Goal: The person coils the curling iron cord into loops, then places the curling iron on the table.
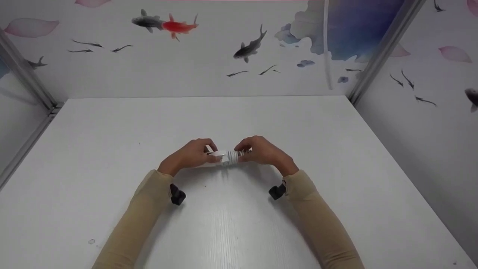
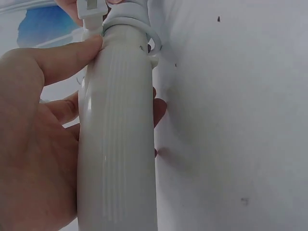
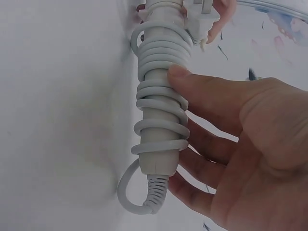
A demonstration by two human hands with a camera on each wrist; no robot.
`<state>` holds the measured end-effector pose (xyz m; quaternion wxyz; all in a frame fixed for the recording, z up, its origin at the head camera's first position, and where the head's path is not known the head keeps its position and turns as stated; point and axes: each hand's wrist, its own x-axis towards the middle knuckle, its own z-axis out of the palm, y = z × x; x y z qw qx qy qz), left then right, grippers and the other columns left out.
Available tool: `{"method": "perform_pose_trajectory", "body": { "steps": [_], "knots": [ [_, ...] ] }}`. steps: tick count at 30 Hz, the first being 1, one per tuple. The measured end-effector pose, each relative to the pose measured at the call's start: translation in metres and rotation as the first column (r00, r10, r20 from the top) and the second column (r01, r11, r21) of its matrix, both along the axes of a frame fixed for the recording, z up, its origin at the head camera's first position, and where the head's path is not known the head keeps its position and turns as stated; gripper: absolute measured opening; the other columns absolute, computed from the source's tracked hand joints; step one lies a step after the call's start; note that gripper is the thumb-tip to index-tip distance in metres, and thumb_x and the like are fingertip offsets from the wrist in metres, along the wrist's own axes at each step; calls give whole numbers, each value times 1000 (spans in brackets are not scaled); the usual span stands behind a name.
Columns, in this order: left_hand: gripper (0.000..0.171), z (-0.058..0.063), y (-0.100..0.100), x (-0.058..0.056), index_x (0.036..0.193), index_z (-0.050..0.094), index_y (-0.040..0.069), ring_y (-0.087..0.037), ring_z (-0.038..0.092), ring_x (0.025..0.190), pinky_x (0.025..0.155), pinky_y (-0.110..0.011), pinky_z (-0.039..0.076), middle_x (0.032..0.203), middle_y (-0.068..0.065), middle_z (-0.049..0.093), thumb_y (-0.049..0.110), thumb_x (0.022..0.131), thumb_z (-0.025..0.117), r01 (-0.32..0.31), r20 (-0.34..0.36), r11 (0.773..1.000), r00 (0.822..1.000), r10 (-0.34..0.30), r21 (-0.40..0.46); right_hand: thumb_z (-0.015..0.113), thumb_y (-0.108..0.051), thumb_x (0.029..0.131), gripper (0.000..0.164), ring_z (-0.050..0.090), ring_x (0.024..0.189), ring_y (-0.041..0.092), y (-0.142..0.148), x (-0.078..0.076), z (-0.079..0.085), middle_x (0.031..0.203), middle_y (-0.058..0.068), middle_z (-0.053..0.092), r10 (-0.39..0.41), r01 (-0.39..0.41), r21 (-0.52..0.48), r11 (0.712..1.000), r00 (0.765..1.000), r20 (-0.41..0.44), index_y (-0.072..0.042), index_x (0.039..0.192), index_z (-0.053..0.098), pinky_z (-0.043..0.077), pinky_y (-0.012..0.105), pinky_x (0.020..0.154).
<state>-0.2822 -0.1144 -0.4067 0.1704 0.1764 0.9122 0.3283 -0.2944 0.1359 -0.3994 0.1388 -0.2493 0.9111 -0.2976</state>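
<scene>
A white rod-shaped corded appliance (image 2: 118, 139) lies crosswise between the two hands, close over the table. Its smooth barrel has fine lengthwise ribs. My left hand (image 1: 191, 153) holds the barrel, thumb by the cord end and fingers behind. White cord (image 3: 163, 50) winds in several turns round the handle and loops back from the strain relief (image 3: 156, 192) at its end. My right hand (image 1: 264, 151) grips this wound part, its thumb pressed on the coils and its fingers partly hidden behind. The plug (image 3: 199, 23) sits against the side, beside the left thumb.
A wide white table (image 1: 224, 224) lies under both hands, with a few small dark specks on it. Walls printed with fish (image 1: 250, 48) rise at the back and sides, joined by metal posts (image 1: 388, 48). Black wrist cameras (image 1: 277, 192) hang at both sleeves.
</scene>
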Motion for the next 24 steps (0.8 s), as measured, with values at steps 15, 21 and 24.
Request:
{"method": "perform_pose_trajectory", "body": {
  "steps": [15, 21, 24],
  "knots": [
    [36, -11, 0, 1, 119, 63, 13, -25, 62, 105, 92, -44, 49, 120, -12, 67, 38, 93, 67, 2, -74, 999, 997, 0, 32, 74, -14, 91, 35, 60, 115, 26, 2, 1, -7, 122, 8, 69, -25, 25, -5, 1000, 1000, -12, -10, 125, 70, 49, 43, 100],
    [38, -12, -4, 3, 121, 62, 13, -24, 60, 107, 96, -44, 48, 123, -11, 66, 41, 95, 64, -7, -65, 1000, 998, 7, -5, 71, -16, 93, 35, 59, 114, 24, 1, 2, -11, 126, 7, 68, -27, 27, -12, 1000, 1000, 9, -12, 128, 68, 49, 42, 100],
    [42, -10, -8, 5, 126, 61, 15, -23, 59, 106, 97, -44, 47, 126, -11, 65, 45, 97, 62, -4, -59, 998, 998, 0, -64, 69, -21, 95, 39, 58, 119, 23, 4, 5, -14, 132, 6, 65, -38, 38, -6, 999, 999, 30, -13, 133, 65, 48, 43, 103]
  ]
}}
